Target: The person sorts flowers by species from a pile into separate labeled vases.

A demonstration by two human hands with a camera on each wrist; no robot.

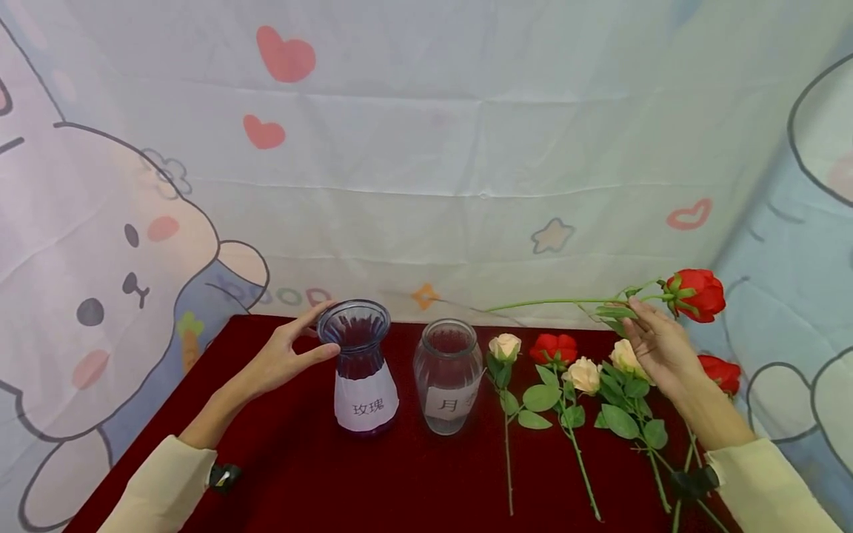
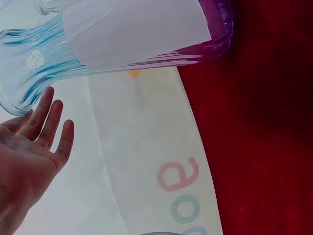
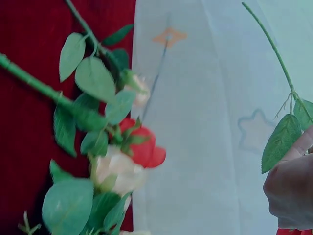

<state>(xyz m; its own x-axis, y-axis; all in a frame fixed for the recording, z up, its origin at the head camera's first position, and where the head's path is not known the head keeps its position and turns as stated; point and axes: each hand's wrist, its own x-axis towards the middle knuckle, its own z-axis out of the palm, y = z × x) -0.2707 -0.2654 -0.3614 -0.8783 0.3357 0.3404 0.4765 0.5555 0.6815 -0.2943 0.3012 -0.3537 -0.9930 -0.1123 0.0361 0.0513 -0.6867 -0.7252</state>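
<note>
Head view — purple vase labelled 玫瑰, clear jar 月.

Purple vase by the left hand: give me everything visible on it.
The purple vase looks like ribbed, tinted glass, with a flared rim, narrow neck and wider base. A white paper label with two handwritten characters wraps its lower body. It stands upright and empty on the red cloth, left of the clear jar. The left hand touches its rim with straight fingers.

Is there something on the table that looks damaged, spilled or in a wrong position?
Nothing stands out. Both vases, purple and clear, stand upright on the red cloth, and the roses lie side by side, unbroken.
</note>
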